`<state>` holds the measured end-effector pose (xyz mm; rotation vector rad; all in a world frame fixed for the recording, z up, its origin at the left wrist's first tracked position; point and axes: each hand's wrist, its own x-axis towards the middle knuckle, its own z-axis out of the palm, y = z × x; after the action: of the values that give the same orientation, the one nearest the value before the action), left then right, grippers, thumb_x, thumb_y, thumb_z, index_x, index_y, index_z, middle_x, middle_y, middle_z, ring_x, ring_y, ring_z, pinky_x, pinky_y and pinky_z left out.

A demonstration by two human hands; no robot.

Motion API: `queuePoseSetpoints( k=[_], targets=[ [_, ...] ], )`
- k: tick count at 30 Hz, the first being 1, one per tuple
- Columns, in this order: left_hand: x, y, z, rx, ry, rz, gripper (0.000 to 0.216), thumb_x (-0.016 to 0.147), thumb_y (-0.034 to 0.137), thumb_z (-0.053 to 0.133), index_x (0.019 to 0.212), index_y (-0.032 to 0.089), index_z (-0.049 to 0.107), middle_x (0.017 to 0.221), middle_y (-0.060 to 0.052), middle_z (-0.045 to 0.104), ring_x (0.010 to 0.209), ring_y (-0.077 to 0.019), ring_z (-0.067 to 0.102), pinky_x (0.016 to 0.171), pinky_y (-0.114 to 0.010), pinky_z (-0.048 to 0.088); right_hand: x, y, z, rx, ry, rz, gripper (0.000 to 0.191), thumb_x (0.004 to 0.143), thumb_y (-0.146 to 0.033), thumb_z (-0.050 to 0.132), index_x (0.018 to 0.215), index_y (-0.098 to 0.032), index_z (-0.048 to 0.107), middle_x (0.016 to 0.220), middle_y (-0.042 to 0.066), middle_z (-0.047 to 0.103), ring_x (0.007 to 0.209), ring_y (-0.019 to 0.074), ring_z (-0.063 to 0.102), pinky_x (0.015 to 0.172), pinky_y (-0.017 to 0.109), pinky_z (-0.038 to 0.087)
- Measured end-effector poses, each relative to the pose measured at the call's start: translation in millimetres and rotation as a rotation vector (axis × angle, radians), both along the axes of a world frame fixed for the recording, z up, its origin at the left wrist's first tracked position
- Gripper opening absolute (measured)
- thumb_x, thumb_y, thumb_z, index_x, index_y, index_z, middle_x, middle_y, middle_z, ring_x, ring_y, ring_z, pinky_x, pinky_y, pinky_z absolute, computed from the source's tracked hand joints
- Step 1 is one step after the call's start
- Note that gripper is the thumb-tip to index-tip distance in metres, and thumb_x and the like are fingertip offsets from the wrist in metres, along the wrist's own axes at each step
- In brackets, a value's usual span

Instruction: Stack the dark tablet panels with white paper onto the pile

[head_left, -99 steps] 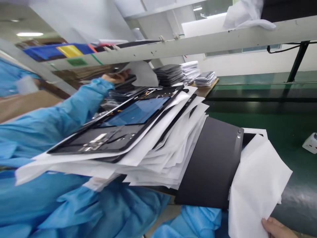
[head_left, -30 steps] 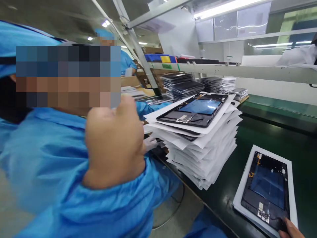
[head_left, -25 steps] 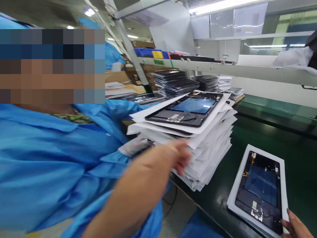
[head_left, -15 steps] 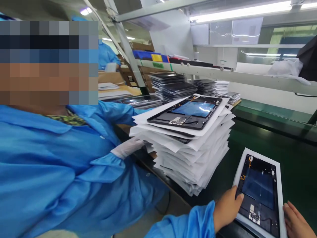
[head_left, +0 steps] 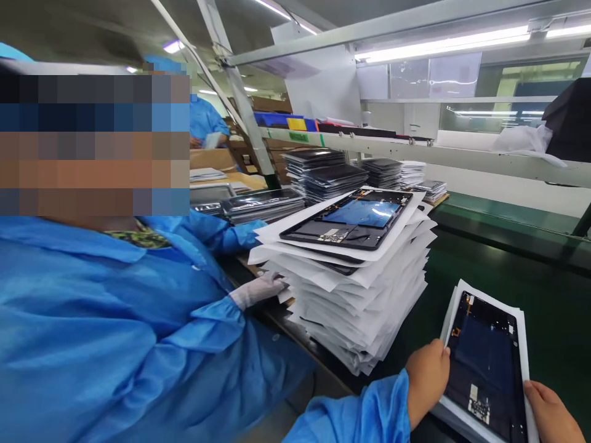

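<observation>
A black tablet shell (head_left: 487, 363) with its inside facing up lies on a white foam sheet (head_left: 523, 344) at the lower right, on the green conveyor belt. My left hand (head_left: 427, 381) grips the sheet and shell at their left edge. My right hand (head_left: 551, 411) holds the lower right corner. To the left stands a tall stack (head_left: 355, 289) of shells layered with white sheets, with one open shell (head_left: 349, 219) on top.
A co-worker in a blue gown (head_left: 115, 320) sits close on my left, a white-gloved hand (head_left: 256, 289) at the foot of the tall stack. More stacks of dark shells (head_left: 323, 172) stand behind it. A white shelf rail (head_left: 438, 154) runs above the green belt (head_left: 508, 271).
My left hand swung down from in front of the camera and took the left edge of the shell on its sheet. My right hand stays at the lower right corner.
</observation>
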<state>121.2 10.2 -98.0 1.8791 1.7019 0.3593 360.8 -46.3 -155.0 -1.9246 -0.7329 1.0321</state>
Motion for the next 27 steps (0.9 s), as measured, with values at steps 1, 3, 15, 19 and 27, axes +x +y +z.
queuePoseSetpoints(
  k=[1, 3, 15, 19, 27],
  targets=[
    [1.0, -1.4, 9.0, 0.014, -0.023, -0.008, 0.031, 0.085, 0.032, 0.031, 0.076, 0.016, 0.056, 0.079, -0.011, 0.061, 0.078, -0.0242, 0.058, 0.065, -0.031, 0.034, -1.6, -1.0, 6.7, -0.041, -0.089, 0.008, 0.018, 0.061, -0.043, 0.064, 0.065, -0.025, 0.062, 0.074, 0.007, 0.065, 0.078, 0.0311, 0.059, 0.081, 0.043, 0.040],
    [3.6, -2.6, 24.0, -0.058, -0.160, 0.042, 0.026, 0.083, 0.031, 0.035, 0.073, 0.016, 0.054, 0.076, -0.008, 0.059, 0.076, -0.0222, 0.056, 0.064, -0.030, 0.034, -5.5, -3.4, 16.9, -0.070, -0.156, 0.015, 0.023, 0.067, -0.046, 0.055, 0.072, -0.025, 0.063, 0.077, 0.006, 0.065, 0.082, 0.0304, 0.059, 0.084, 0.042, 0.038],
    [26.0, 8.0, -11.4, -0.457, -0.569, 0.384, 0.029, 0.084, 0.037, 0.040, 0.086, 0.012, 0.056, 0.090, -0.013, 0.061, 0.087, -0.0240, 0.056, 0.072, -0.030, 0.039, -47.1, -24.8, 23.5, 0.069, 0.196, -0.148, 0.071, 0.068, -0.051, 0.059, 0.130, -0.024, 0.038, 0.109, 0.003, 0.062, 0.099, 0.0243, 0.056, 0.080, 0.029, 0.045],
    [31.1, 7.4, -13.7, -0.272, -0.536, 0.364, 0.036, 0.088, 0.037, 0.029, 0.086, 0.012, 0.056, 0.092, -0.014, 0.060, 0.087, -0.0240, 0.053, 0.073, -0.032, 0.035, -68.8, -34.0, 47.6, 0.119, 0.199, -0.249, 0.076, 0.069, -0.049, 0.061, 0.135, -0.028, 0.030, 0.116, 0.000, 0.059, 0.100, 0.0213, 0.056, 0.081, 0.026, 0.044],
    [-3.2, 18.0, -2.0, -0.032, -0.713, 0.312, 0.037, 0.088, 0.041, 0.034, 0.088, 0.013, 0.058, 0.089, -0.007, 0.061, 0.084, -0.0182, 0.055, 0.075, -0.029, 0.040, -86.5, -36.3, 60.2, 0.151, 0.826, -0.301, 0.092, 0.060, -0.044, 0.074, 0.134, -0.014, 0.028, 0.081, 0.003, 0.068, 0.073, 0.0219, 0.063, 0.067, 0.030, 0.051]
  ],
)
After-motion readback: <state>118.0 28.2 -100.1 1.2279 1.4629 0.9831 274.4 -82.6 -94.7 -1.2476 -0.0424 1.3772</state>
